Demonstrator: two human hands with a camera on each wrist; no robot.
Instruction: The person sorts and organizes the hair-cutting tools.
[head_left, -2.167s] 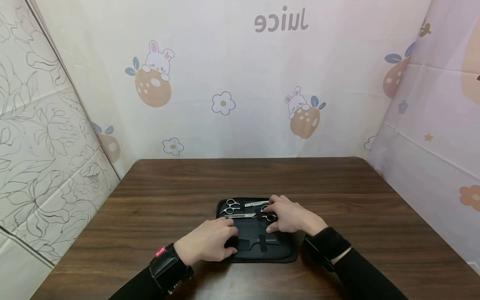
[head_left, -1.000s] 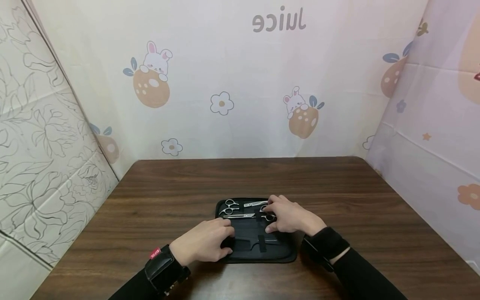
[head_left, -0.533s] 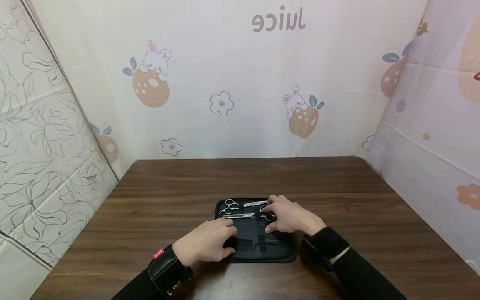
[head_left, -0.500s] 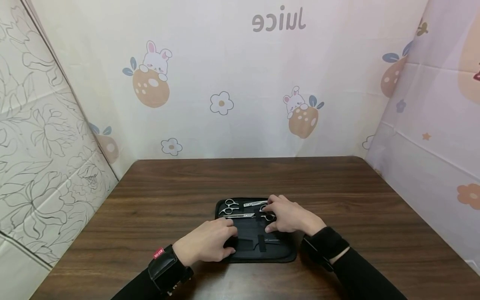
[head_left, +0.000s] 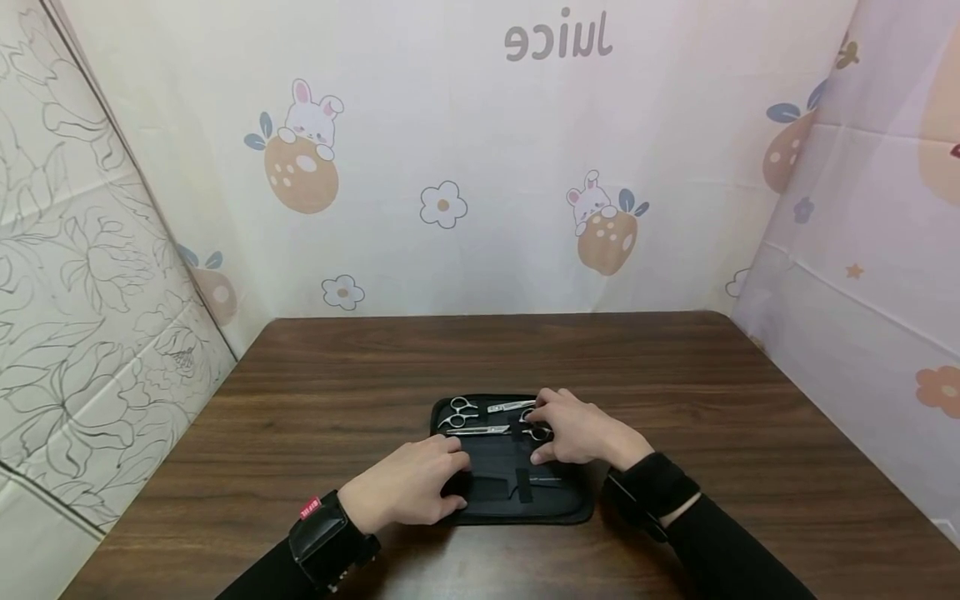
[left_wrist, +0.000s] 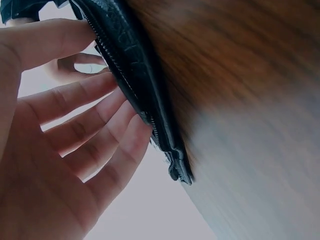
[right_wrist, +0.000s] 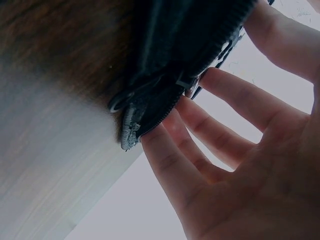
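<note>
A black zip case (head_left: 487,457) lies unfolded on the table. In its upper part two silver scissors are tucked under straps, the upper scissors (head_left: 459,404) and the lower scissors (head_left: 480,431). A dark flat tool, comb-like in outline, sits under a strap (head_left: 523,486) lower down. My left hand (head_left: 408,482) is at the case's left edge; the left wrist view shows its fingertips on the zipped rim (left_wrist: 150,120). Over the right side is my right hand (head_left: 583,429), hiding parts of the scissors. In the right wrist view its extended fingers touch the rim (right_wrist: 165,107).
The brown wooden table (head_left: 337,367) stretches to the back and both sides. Behind it hangs a pale printed curtain (head_left: 510,125), with another printed sheet (head_left: 862,208) on the right. A zip pull (right_wrist: 120,100) hangs at the case's edge. Black bands circle both wrists.
My left hand shifts slightly right and back left at the case's edge. The right hand and the scissors stay in place.
</note>
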